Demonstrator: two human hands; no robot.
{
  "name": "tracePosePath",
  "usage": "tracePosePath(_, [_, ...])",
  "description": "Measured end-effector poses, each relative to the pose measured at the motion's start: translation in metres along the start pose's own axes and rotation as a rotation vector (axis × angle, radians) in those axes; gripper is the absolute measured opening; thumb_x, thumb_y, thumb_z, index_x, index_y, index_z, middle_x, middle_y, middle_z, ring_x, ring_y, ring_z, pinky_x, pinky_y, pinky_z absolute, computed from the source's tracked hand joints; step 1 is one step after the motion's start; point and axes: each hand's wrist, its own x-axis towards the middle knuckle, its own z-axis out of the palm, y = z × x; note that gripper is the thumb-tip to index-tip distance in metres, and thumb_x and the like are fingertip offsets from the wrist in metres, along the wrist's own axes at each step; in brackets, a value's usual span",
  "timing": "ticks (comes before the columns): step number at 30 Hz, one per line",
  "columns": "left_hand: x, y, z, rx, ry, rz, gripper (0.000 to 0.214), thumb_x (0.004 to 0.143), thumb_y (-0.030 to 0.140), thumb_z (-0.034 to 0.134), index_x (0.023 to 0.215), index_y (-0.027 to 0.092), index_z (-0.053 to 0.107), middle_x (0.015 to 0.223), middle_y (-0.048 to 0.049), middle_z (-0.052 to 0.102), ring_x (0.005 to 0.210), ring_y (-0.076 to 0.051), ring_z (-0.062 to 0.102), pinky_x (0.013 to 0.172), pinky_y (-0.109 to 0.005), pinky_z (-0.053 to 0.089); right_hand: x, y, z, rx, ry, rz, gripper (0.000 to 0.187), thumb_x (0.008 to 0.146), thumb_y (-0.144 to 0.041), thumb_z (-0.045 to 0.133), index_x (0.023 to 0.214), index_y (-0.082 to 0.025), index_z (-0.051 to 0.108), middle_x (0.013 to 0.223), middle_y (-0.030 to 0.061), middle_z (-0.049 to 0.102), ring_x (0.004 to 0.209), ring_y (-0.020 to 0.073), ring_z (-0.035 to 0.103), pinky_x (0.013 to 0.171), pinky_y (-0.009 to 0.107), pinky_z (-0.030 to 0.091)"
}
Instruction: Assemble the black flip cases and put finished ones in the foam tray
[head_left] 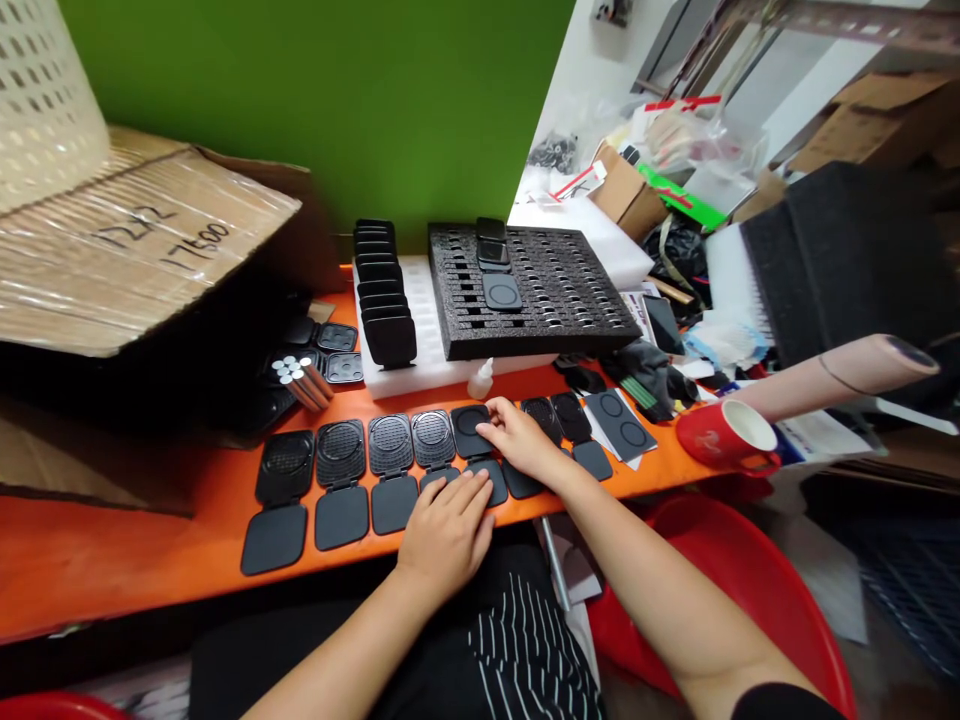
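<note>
A row of hinged black folding charger-like pads (341, 452) lies opened out along the table edge. Their upper halves show mesh and ring patterns; the lower halves are smooth. My right hand (517, 435) has its thumb and fingers at the right edge of a smooth square cover with a ring (468, 430), on one pad's upper half. My left hand (446, 525) lies flat, fingers stretched over the lower halves of neighbouring pads, partly hiding them. Right of the row is a dark sheet with two rings (621, 425). A small white dropper bottle (481, 380) stands behind.
Behind the row, a black slotted foam block (540, 345) and a white foam tray (427, 375) hold black pads. Silver-topped cylinders (304, 383) stand left, near a large cardboard box (142, 240). A red mug (726, 435) sits at the right of the orange table (187, 555).
</note>
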Motion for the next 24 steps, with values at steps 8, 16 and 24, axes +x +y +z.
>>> tracePosePath(8, [-0.001, 0.000, 0.002, -0.011, -0.006, -0.022, 0.032, 0.089, 0.024, 0.046, 0.118, 0.018, 0.057, 0.123, -0.0061, 0.061, 0.108, -0.025, 0.059, 0.092, -0.043, 0.037, 0.002, -0.002, 0.000, -0.038, -0.016, -0.004, 0.017, 0.083, -0.026, 0.053, 0.098, -0.018, 0.051, 0.085, 0.0016, 0.060, 0.078, 0.0155, 0.056, 0.074, 0.030, 0.043])
tracePosePath(16, [0.000, 0.001, 0.002, -0.010, 0.024, -0.036, 0.031, 0.089, 0.025, 0.047, 0.117, 0.020, 0.058, 0.122, -0.0044, 0.062, 0.107, -0.024, 0.060, 0.093, -0.043, 0.034, 0.000, -0.009, 0.000, -0.102, 0.002, 0.018, 0.017, 0.083, -0.024, 0.054, 0.099, -0.018, 0.053, 0.085, 0.0026, 0.062, 0.079, 0.0159, 0.058, 0.074, 0.029, 0.042])
tracePosePath(24, [0.000, 0.001, 0.002, -0.021, 0.020, -0.046, 0.032, 0.088, 0.025, 0.048, 0.117, 0.020, 0.058, 0.121, -0.0061, 0.063, 0.107, -0.025, 0.060, 0.093, -0.043, 0.035, -0.001, -0.018, 0.001, -0.224, 0.015, 0.047, 0.015, 0.085, -0.023, 0.054, 0.099, -0.019, 0.054, 0.090, 0.0043, 0.065, 0.079, 0.0167, 0.060, 0.072, 0.028, 0.042])
